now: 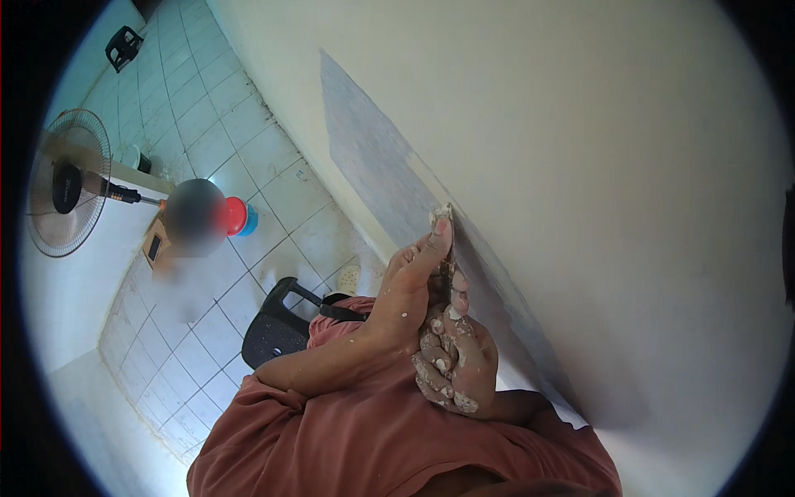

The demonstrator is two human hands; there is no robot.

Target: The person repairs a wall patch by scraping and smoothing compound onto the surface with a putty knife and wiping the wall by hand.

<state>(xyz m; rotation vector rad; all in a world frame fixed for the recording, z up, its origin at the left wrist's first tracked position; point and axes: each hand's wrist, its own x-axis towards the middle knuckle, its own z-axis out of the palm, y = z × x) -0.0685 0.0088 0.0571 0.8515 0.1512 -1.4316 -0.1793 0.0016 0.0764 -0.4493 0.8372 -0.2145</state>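
Note:
My left hand [414,290] presses its thumb against the top of a thin, flat tool [445,217] smeared with off-white paste, its fingers closed behind it. Just below, my right hand [460,364] grips the same tool, fingers curled and heavily caked with paste, one finger stretched along it. Both hands are raised in front of the pale wall [629,207], beside a long grey, smoother-edged band [364,141] on that wall. Whether the hands touch the wall is unclear.
A black plastic chair [269,327] stands beside me, near a cream sandal [348,280]. Further left are a standing fan [66,182], a cardboard box [156,244] with a dark object, a red-and-blue container [238,215] and a blurred shape [192,217]. A second chair [122,48] is far back.

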